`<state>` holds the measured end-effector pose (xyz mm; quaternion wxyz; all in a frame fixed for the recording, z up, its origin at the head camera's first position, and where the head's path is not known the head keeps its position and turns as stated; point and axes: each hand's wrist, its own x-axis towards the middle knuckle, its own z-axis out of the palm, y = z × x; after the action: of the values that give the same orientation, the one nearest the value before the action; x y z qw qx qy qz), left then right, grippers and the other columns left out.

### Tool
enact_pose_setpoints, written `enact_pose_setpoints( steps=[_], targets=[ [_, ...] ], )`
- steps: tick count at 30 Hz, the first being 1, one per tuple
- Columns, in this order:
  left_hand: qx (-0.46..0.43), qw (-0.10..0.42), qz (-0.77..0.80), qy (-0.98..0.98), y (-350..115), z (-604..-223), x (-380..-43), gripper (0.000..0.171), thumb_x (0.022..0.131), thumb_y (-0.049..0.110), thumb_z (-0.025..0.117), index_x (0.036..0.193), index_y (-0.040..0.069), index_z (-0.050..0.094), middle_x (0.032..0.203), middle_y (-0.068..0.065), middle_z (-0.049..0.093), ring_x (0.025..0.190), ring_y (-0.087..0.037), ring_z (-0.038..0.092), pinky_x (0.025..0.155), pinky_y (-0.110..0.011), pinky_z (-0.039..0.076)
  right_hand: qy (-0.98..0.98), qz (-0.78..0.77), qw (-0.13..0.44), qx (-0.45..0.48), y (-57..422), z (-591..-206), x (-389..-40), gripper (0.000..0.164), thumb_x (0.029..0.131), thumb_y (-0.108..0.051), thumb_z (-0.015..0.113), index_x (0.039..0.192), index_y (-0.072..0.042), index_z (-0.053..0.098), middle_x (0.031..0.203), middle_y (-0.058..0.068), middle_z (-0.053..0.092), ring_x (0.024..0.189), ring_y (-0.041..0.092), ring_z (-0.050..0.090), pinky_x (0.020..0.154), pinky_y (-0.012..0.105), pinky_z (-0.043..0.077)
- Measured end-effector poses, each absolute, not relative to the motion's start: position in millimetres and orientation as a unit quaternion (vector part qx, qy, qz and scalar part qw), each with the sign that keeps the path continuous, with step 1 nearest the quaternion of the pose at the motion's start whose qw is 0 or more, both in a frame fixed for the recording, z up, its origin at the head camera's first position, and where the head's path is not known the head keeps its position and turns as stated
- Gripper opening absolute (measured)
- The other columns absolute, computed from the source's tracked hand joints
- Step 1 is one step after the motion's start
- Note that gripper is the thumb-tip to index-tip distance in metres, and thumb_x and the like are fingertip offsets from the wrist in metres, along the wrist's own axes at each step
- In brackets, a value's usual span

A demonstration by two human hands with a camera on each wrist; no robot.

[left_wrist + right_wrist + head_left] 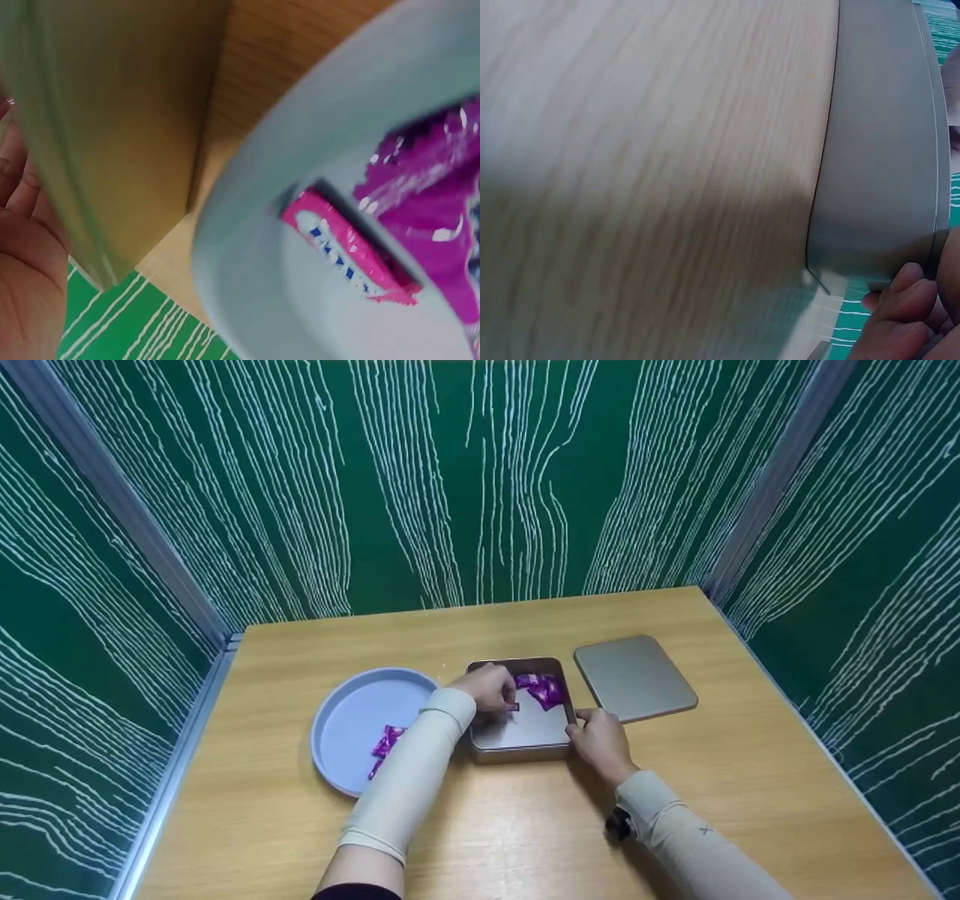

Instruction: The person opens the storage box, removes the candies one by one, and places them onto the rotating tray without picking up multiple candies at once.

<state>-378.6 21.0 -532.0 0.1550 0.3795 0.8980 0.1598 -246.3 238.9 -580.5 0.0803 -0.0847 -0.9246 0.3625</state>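
Observation:
A square metal tin (523,750) stands on the table with purple wrapped candies (545,690) in its back right corner. My left hand (487,687) reaches inside, fingers curled, pinching a small dark-red wrapped piece (513,707) low over the tin's floor. At the tin's right side, my right hand (602,742) grips the wall near the front corner; its fingers (906,304) show against that corner in the right wrist view. To the left lies a round pale-blue plate (330,712) with purple candies (388,740) and a pink stick-shaped candy (349,247), partly hidden behind my left forearm in the head view.
The tin's flat square lid (636,679) lies right of the tin, close behind my right hand. Green walls with white streaks (487,480) rise beyond the back and sides of the wooden table (495,825).

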Motion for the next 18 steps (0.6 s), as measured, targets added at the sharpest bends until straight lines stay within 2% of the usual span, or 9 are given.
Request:
enact_pose_setpoints(
  steps=[5, 10, 15, 18],
  targets=[
    [0.353, 0.165, 0.185, 0.902, 8.6, -520.2, -379.8, 0.003, 0.088, 0.009, 0.086, 0.089, 0.010, 0.083, 0.090, -0.002, 0.078, 0.077, -0.011, 0.060, 0.071, -0.023, 0.052, -0.924, 0.366, 0.078, -0.084, 238.9, -580.8, -246.4, 0.034, 0.089, -0.004, 0.068, 0.119, 0.010, 0.078, 0.068, 0.007, 0.063, 0.057, 0.016, 0.047, 0.050, 0.027, 0.037],
    [0.329, 0.171, 0.206, 0.906, -8.8, -506.4, -380.4, 0.005, 0.089, 0.007, 0.085, 0.094, 0.007, 0.083, 0.093, -0.007, 0.080, 0.077, -0.013, 0.060, 0.071, -0.025, 0.051, -0.925, 0.362, 0.073, -0.087, 238.8, -581.2, -247.3, 0.035, 0.090, -0.004, 0.069, 0.120, 0.011, 0.077, 0.074, 0.012, 0.069, 0.057, 0.016, 0.048, 0.050, 0.027, 0.037],
    [0.318, 0.174, 0.222, 0.905, -31.0, -490.7, -382.5, 0.011, 0.089, 0.008, 0.086, 0.100, 0.006, 0.083, 0.100, -0.010, 0.081, 0.081, -0.013, 0.063, 0.078, -0.027, 0.056, -0.929, 0.355, 0.064, -0.089, 239.4, -579.6, -248.1, 0.035, 0.093, -0.006, 0.069, 0.122, 0.012, 0.076, 0.082, 0.015, 0.073, 0.061, 0.019, 0.051, 0.053, 0.028, 0.038],
    [0.310, 0.173, 0.227, 0.907, -46.3, -482.8, -382.5, 0.011, 0.090, 0.007, 0.085, 0.100, 0.005, 0.083, 0.103, -0.011, 0.082, 0.086, -0.016, 0.068, 0.084, -0.031, 0.059, -0.928, 0.356, 0.064, -0.088, 239.3, -579.2, -248.0, 0.035, 0.092, -0.005, 0.069, 0.122, 0.011, 0.076, 0.076, 0.012, 0.069, 0.059, 0.018, 0.049, 0.052, 0.028, 0.037]
  ],
)
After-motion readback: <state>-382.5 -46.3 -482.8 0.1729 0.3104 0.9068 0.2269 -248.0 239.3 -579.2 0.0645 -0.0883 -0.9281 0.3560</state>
